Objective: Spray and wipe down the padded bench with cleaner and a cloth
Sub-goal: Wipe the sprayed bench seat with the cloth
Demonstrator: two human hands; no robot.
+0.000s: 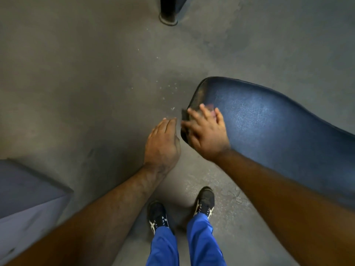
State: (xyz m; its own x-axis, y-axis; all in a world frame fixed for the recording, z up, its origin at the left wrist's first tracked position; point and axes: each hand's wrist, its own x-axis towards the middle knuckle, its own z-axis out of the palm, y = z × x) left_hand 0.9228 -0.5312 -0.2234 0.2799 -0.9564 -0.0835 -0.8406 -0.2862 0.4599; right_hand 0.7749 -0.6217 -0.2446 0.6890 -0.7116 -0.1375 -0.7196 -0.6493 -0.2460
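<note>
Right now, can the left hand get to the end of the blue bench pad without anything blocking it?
Probably yes. The left hand hangs open beside the bench pad, only bare floor between; the right hand already covers that end.

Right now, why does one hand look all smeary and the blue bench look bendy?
In the head view, the right hand is motion-blurred, its fingers smeared over the end of the blue padded vinyl bench; the left hand is sharper. The wide-angle lens curves the bench's edges. A pale sheen of light lies on the padding.

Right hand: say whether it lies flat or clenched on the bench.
Flat. The right hand has its fingers spread, palm down on the end of the blue padded bench, pressing a dark cloth that shows beneath them.
</note>
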